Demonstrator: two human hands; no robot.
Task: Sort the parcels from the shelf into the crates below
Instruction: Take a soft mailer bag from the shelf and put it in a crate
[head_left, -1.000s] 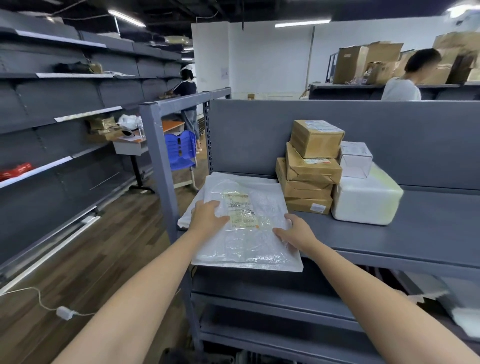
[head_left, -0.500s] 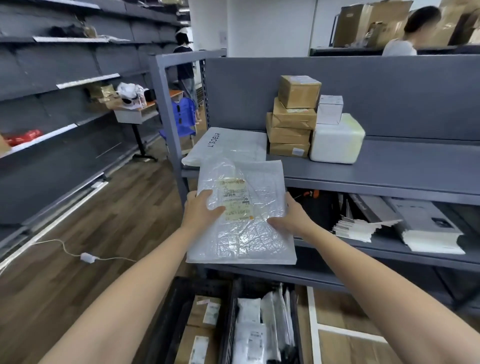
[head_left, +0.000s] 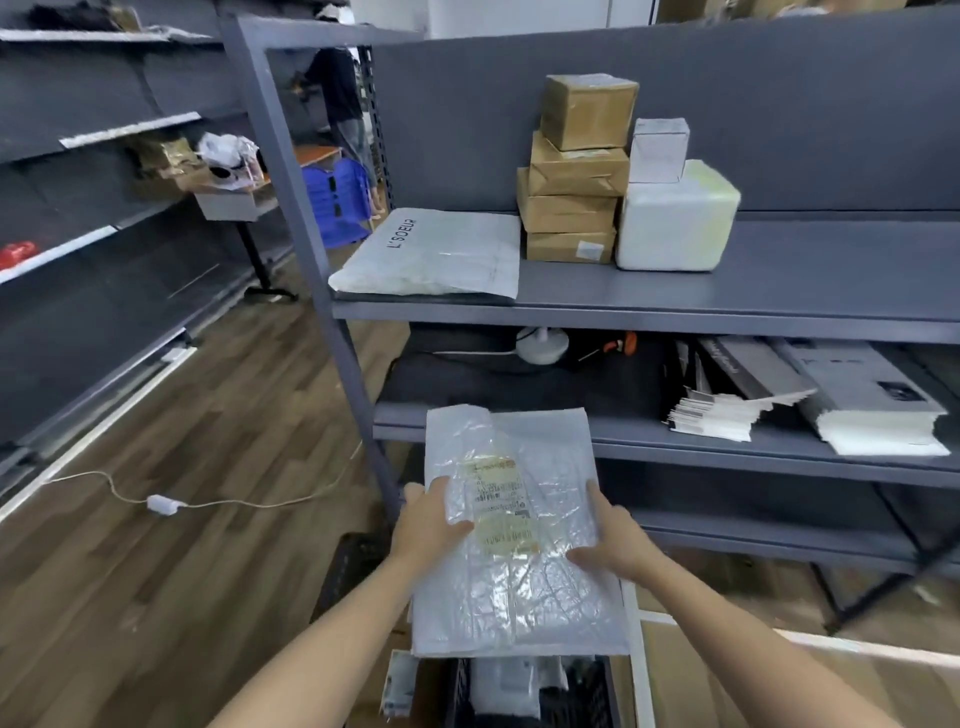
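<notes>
I am holding a flat plastic-wrapped parcel (head_left: 511, 545) in front of the grey shelf (head_left: 675, 306), out in the air below its top level and above the floor. My left grip (head_left: 428, 525) is clamping the parcel's left long edge with the thumb lying on top beside the printed label. My right grip (head_left: 610, 540) is clamping the right long edge the same way, so both are closed on the parcel and neither is free. The parcel's long axis is running away from me toward the shelf, tilted so that the far end is sitting higher than the near end. The black crates (head_left: 587, 691) are lying directly beneath the near end, mostly hidden by the parcel, with pale soft packets showing inside the one under my right grip. I am judging the drop to be straight down, with the right grip slightly nearer that crate. Compared with a second ago, the parcel is no longer resting on the white mailer (head_left: 436, 254) on the top level. Compared with half a second ago, it is hanging lower and closer to the crates. The stack of brown boxes (head_left: 571, 171), the small white box (head_left: 658, 150) and the white foam block (head_left: 675, 218) are sitting on the shelf as before
</notes>
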